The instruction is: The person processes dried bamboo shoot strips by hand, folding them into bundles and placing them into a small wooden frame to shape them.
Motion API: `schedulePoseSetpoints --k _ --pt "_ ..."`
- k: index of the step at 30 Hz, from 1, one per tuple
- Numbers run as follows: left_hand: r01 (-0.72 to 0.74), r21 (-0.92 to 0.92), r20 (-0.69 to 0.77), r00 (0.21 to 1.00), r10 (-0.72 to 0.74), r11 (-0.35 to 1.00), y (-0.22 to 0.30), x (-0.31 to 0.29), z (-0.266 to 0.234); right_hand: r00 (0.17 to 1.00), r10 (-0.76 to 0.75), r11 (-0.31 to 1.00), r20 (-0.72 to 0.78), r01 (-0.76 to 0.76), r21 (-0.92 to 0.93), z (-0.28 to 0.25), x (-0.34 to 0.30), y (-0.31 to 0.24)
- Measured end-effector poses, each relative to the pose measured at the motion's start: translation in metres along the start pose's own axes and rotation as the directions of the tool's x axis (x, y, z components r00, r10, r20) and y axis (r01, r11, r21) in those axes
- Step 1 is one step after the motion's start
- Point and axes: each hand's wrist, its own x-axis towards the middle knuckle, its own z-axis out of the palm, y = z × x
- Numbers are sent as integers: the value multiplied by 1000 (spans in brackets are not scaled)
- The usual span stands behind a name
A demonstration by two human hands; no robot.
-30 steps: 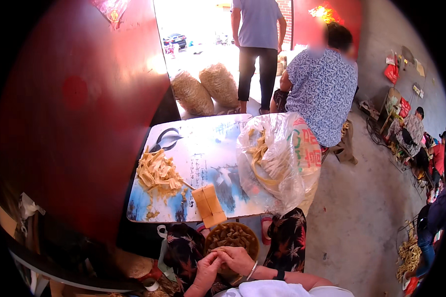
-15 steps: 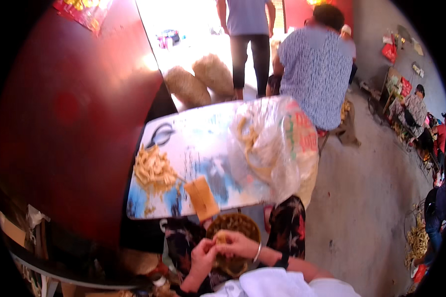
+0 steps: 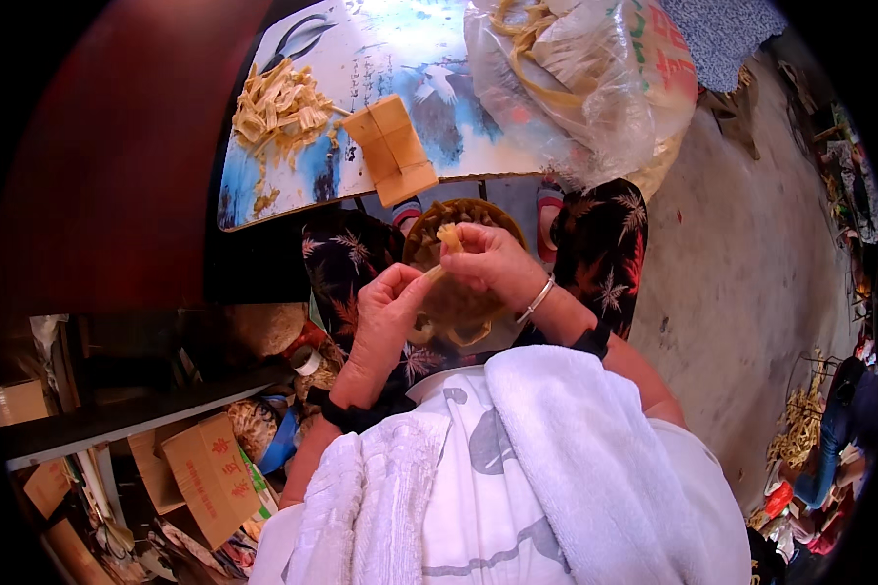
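While a heap of pale strips (image 3: 281,107), seemingly unworked, lies on the left of the tabletop (image 3: 293,185), the left hand (image 3: 385,312) has its grip pinched on the near end of a yellowish piece (image 3: 449,237) above the basin (image 3: 517,227). That piece looks unfinished; brownish pieces (image 3: 449,212) in the basin's far part look done. The right hand (image 3: 498,261) grips its far end, thumb and fingers closed. Farther right, long strips (image 3: 556,97) lie with a clear plastic bag (image 3: 610,136), apparently untouched.

Head view (fisheye) looks steeply down; apparently near, rim murky.
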Motion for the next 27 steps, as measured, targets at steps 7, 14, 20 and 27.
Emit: schedulePoseSetpoints --k 7,14,20,27 --pt "-180 199 -31 981 190 963 14 24 -17 982 -187 972 -10 183 -145 0 27 -23" --pt "-400 439 -104 867 488 804 61 99 -45 775 -623 627 -111 409 -663 5 91 -69" --pt "-407 455 -177 831 528 792 50 143 -55 652 -753 416 -90 366 -833 -1 128 -70" --pt "-313 511 -249 838 486 801 43 156 -50 630 -777 166 -1 203 -965 -9 139 -56"
